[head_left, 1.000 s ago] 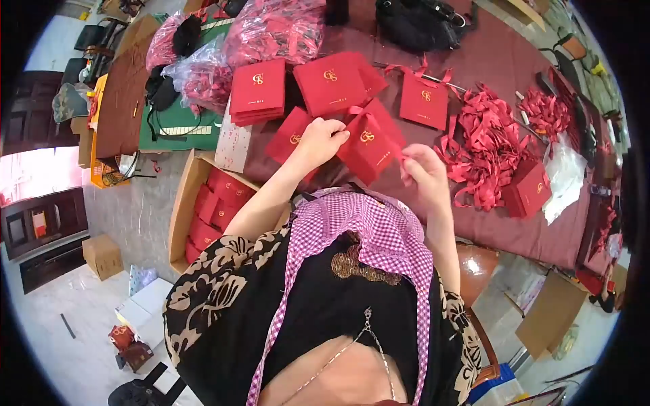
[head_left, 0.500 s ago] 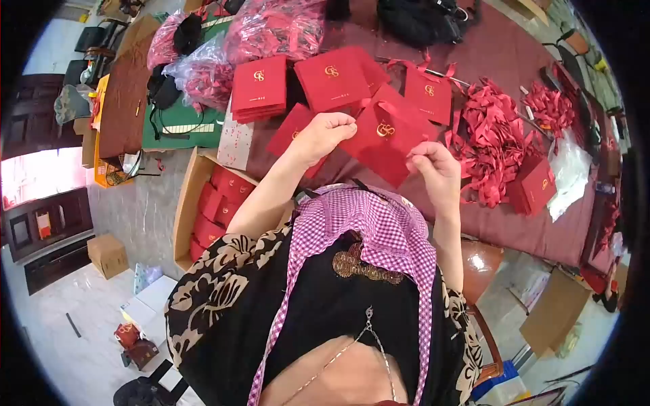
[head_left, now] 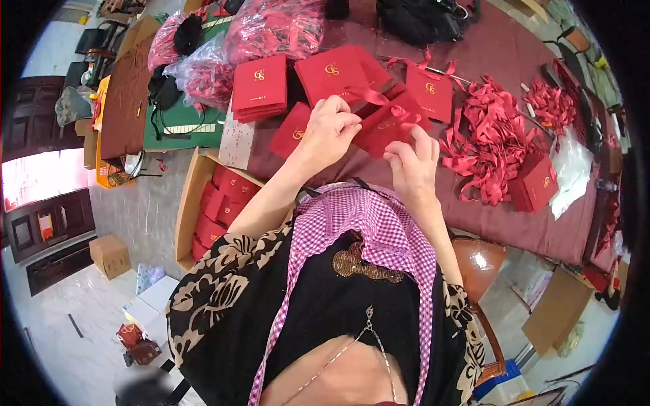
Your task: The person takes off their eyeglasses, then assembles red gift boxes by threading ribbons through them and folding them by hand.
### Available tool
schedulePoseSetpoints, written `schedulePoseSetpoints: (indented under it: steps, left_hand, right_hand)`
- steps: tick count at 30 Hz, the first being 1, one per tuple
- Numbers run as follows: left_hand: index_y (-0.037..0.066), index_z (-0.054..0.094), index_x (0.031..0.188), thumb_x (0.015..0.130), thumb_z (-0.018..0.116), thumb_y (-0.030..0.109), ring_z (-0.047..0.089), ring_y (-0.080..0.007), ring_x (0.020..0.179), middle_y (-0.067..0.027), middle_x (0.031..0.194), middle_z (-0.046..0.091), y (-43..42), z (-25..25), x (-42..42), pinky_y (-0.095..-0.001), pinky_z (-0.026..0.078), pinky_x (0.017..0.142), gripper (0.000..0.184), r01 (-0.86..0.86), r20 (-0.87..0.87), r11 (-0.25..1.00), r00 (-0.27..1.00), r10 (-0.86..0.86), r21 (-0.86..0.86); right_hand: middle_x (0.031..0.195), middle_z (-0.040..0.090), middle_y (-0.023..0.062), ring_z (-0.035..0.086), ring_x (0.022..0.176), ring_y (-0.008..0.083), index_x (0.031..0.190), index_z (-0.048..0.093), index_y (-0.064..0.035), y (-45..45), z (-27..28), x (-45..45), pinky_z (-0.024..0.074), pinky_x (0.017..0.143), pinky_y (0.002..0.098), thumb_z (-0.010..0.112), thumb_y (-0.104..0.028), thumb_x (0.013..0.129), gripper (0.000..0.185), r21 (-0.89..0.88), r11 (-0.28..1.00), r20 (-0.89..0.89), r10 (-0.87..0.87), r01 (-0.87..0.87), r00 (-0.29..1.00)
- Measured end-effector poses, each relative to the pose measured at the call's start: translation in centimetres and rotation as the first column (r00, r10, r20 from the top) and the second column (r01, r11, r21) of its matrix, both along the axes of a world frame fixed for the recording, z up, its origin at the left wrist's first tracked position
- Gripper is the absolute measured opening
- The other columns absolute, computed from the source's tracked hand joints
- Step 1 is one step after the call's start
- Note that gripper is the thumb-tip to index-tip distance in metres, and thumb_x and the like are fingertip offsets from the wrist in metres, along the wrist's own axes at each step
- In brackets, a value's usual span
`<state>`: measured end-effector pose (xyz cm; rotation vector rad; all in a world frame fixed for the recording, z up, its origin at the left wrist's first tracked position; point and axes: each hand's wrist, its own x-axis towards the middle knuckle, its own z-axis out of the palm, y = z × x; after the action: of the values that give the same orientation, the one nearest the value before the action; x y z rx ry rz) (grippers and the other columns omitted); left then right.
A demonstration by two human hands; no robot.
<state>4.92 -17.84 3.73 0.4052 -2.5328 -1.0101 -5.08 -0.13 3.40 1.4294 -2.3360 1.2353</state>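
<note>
Between my hands is a small red gift bag with a gold logo, its face tilted up and red ribbon at its top. My left hand pinches the bag's left edge between thumb and fingers. At its lower right side, the curled fingers of my right hand grip the bag; the exact contact point is partly hidden. Just behind lie more red bags: a stack at left, a larger one in the middle, and one with ribbon at right. Another bag lies beside my left wrist.
A heap of loose red ribbons covers the right of the table, beside a standing red bag and clear plastic. Plastic sacks sit at the back. A cardboard box of red bags stands at lower left.
The bag in my hands has moved up and tilted, so its logo is less plain to see. My right hand has shifted left, closer to my left hand, and its fingers have turned upward.
</note>
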Motion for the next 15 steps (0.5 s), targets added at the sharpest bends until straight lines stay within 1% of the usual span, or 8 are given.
schedulePoseSetpoints:
  steps: [2, 3, 5, 6, 9, 10, 14, 15]
  left_hand:
    - [0.001, 0.065, 0.088, 0.076, 0.067, 0.006, 0.053, -0.0276, 0.093, -0.0100, 0.092, 0.056, -0.3, -0.2, -0.3, -0.0348, 0.043, 0.081, 0.013, 0.053, -0.002, 0.998, 0.999, -0.053, -0.033]
    - [0.000, 0.065, 0.087, 0.075, 0.067, 0.006, 0.053, -0.0287, 0.093, -0.0106, 0.092, 0.056, -0.3, -0.4, -0.4, -0.0354, 0.043, 0.081, 0.013, 0.106, 0.000, 0.992, 0.994, -0.106, -0.066]
    - [0.000, 0.065, 0.087, 0.076, 0.066, 0.006, 0.053, -0.0292, 0.093, -0.0108, 0.093, 0.056, -0.2, -0.7, -0.5, -0.0359, 0.043, 0.082, 0.013, 0.161, 0.015, 0.987, 0.987, -0.160, -0.030]
    - [-0.001, 0.064, 0.086, 0.076, 0.065, 0.005, 0.053, -0.0297, 0.094, -0.0110, 0.094, 0.056, -0.1, -0.8, -0.7, -0.0365, 0.043, 0.082, 0.012, 0.213, 0.027, 0.977, 0.977, -0.213, 0.006]
    - [-0.002, 0.063, 0.086, 0.078, 0.063, 0.006, 0.053, -0.0281, 0.095, -0.0119, 0.096, 0.055, 0.0, -1.4, -0.8, -0.0358, 0.043, 0.084, 0.012, 0.253, 0.061, 0.962, 0.964, -0.259, 0.099]
    - [-0.002, 0.063, 0.086, 0.079, 0.063, 0.007, 0.054, -0.0274, 0.096, -0.0121, 0.097, 0.055, -0.2, -1.8, -0.9, -0.0354, 0.043, 0.085, 0.012, 0.285, 0.085, 0.944, 0.950, -0.301, 0.165]
    - [-0.002, 0.065, 0.088, 0.080, 0.063, 0.011, 0.053, -0.0277, 0.098, -0.0124, 0.097, 0.056, -1.2, -2.5, -0.8, -0.0363, 0.042, 0.087, 0.015, 0.310, 0.104, 0.914, 0.932, -0.346, 0.263]
    - [-0.002, 0.063, 0.089, 0.081, 0.063, 0.010, 0.053, -0.0248, 0.098, -0.0115, 0.101, 0.055, -1.6, -2.4, -0.7, -0.0346, 0.043, 0.085, 0.015, 0.335, 0.096, 0.887, 0.919, -0.381, 0.318]
  right_hand:
    - [0.113, 0.056, 0.0096, 0.051, 0.091, 0.0273, 0.082, 0.063, -0.0094, -0.2, 0.4, -0.2, 0.0416, 0.081, 0.0389, 0.071, -0.009, 0.066, 0.018, -0.030, 0.999, -0.195, 0.010, -0.016, 0.981]
    - [0.113, 0.056, 0.0096, 0.051, 0.091, 0.0273, 0.082, 0.063, -0.0094, -0.3, 0.4, -0.4, 0.0416, 0.081, 0.0389, 0.071, -0.009, 0.066, 0.018, -0.029, 0.999, -0.194, 0.009, -0.015, 0.981]
    - [0.119, 0.055, 0.0094, 0.051, 0.092, 0.0273, 0.082, 0.064, -0.0087, -0.8, 0.6, -1.0, 0.0407, 0.080, 0.0379, 0.071, -0.007, 0.066, 0.017, 0.008, 0.983, -0.167, 0.180, -0.181, 0.969]
    - [0.115, 0.057, 0.0068, 0.051, 0.091, 0.0267, 0.084, 0.063, -0.0094, -0.8, 0.7, -1.3, 0.0403, 0.079, 0.0382, 0.067, -0.008, 0.070, 0.015, 0.118, 0.971, -0.141, 0.224, -0.208, 0.964]
    - [0.105, 0.059, 0.0058, 0.052, 0.091, 0.0261, 0.085, 0.060, -0.0090, -1.4, 0.0, -2.1, 0.0400, 0.078, 0.0386, 0.065, -0.008, 0.073, 0.014, 0.185, 0.960, -0.129, 0.236, -0.210, 0.963]
    - [0.096, 0.059, 0.0064, 0.052, 0.091, 0.0262, 0.086, 0.058, -0.0078, -1.5, -0.1, -2.4, 0.0395, 0.080, 0.0388, 0.063, -0.007, 0.075, 0.012, 0.176, 0.961, -0.105, 0.235, -0.214, 0.966]
    - [0.089, 0.056, 0.0067, 0.050, 0.088, 0.0283, 0.087, 0.056, -0.0077, -1.9, -1.9, -4.0, 0.0379, 0.078, 0.0383, 0.060, -0.008, 0.077, 0.010, 0.157, 0.945, 0.005, 0.289, -0.286, 0.957]
    - [0.089, 0.056, 0.0067, 0.050, 0.088, 0.0283, 0.087, 0.056, -0.0077, -1.9, -2.1, -4.1, 0.0379, 0.078, 0.0383, 0.060, -0.008, 0.077, 0.010, 0.158, 0.945, 0.008, 0.290, -0.288, 0.957]
